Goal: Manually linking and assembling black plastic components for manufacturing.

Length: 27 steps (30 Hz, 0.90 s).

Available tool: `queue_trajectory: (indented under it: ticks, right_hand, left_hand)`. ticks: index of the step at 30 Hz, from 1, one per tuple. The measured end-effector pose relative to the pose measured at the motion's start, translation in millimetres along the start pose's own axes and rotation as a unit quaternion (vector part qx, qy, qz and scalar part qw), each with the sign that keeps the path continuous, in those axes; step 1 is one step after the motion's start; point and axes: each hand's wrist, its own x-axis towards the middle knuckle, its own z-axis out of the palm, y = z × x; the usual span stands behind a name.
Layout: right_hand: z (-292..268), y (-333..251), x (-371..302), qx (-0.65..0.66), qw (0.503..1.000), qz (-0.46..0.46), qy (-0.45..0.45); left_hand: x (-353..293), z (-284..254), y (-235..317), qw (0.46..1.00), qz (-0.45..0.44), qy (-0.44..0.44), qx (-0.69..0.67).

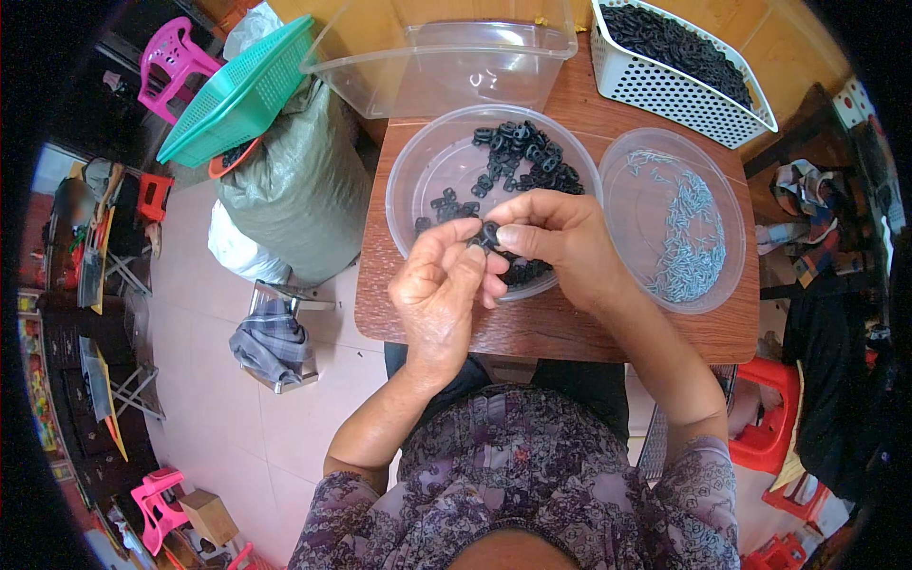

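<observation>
Both hands meet over the near part of a round clear plastic tub (403,180). Between their fingertips is a small black plastic piece (489,234) with rounded ends. My left hand (437,299) pinches its left side with thumb and fingers. My right hand (560,233) presses its right side between thumb and forefinger; whether a screw is there too is hidden. Many similar black pieces (532,157) lie loose in the tub, some under my hands. To the right, a shallower round clear tub (638,233) holds a spread of small silvery screws (689,247).
The tubs stand on a brown wooden table (380,294). A clear rectangular bin (446,71) and a white perforated basket (655,90) of black pieces stand at the back. Left are a stuffed sack (304,190), a green basket (237,90) and a small stool (280,347) with cloth.
</observation>
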Motion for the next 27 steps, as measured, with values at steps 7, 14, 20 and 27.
queue_trajectory:
  ticks: [7,14,20,27]
  right_hand:
    - [10.0,-2.2,-5.5,-0.013,0.999,-0.04,0.011]
    - [15.9,2.8,-10.2,-0.076,0.99,-0.111,0.041]
    - [18.0,6.5,-12.6,-0.129,0.976,-0.161,0.066]
    - [17.6,7.3,-14.3,-0.046,0.993,-0.092,0.06]
  left_hand:
    - [0.1,0.7,-8.3,1.0,0.021,-0.009,-0.02]
    - [-0.3,5.2,-12.3,0.999,0.037,-0.001,-0.037]
    - [-0.7,5.9,-14.6,0.998,0.043,-0.008,-0.045]
    - [-0.7,5.7,-17.6,0.999,0.042,-0.01,-0.031]
